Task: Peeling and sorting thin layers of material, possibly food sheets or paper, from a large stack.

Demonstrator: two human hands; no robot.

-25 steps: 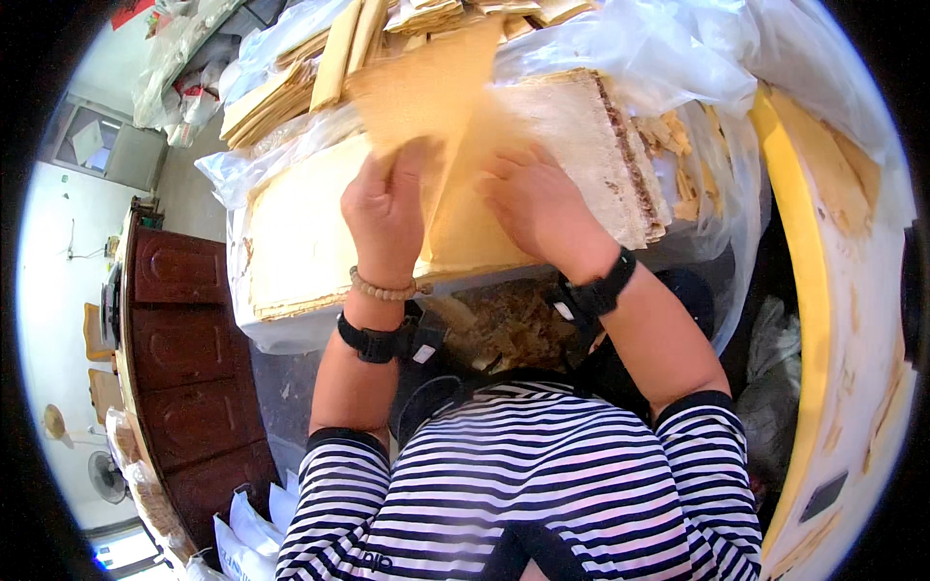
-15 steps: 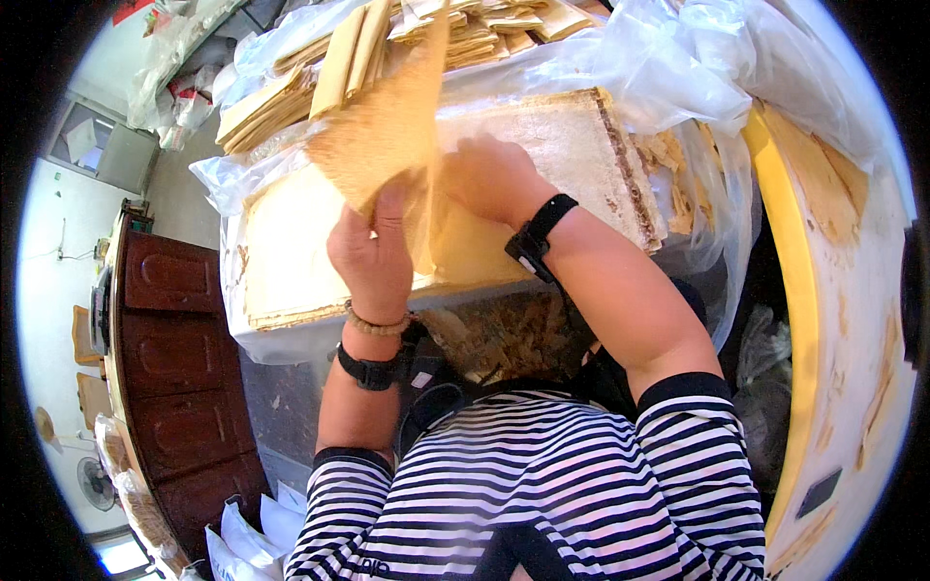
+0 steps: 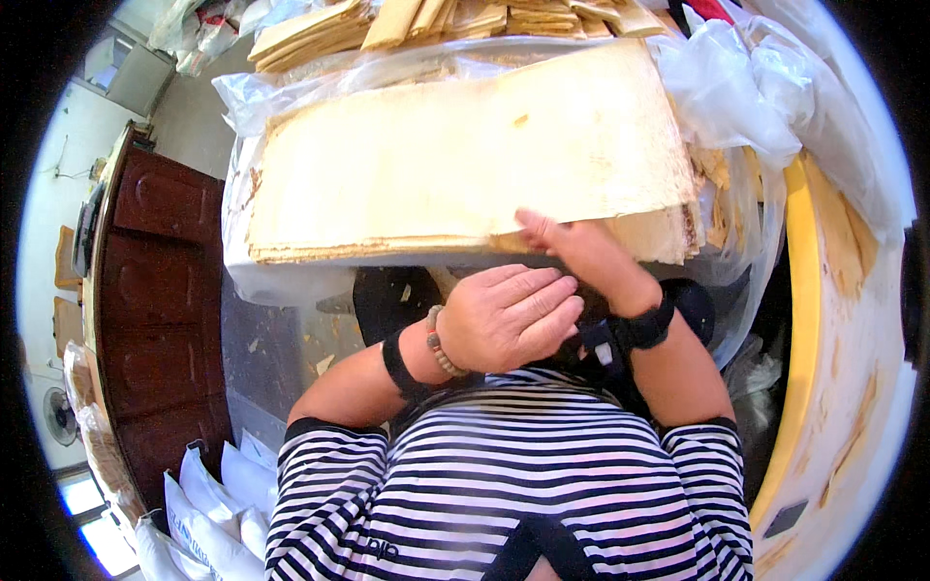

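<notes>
A thick stack of thin tan sheets lies flat in front of me on crinkled clear plastic. My right hand rests at the stack's near right edge. Its thumb lies on the top sheet and its fingers are hidden below the edge. My left hand hovers palm down just below that edge, close to my chest, fingers straight and holding nothing. Both wrists wear black bands, and the left also has a bead bracelet.
More tan sheets are piled loosely behind the stack. A dark brown wooden cabinet stands on the left, with white sacks below it. A yellow-edged board runs down the right. Bunched plastic and broken scraps lie at the stack's right end.
A sheet held up by both hands is gone from them. Both hands have come back down to the stack's near edge, the left now low by my chest.
</notes>
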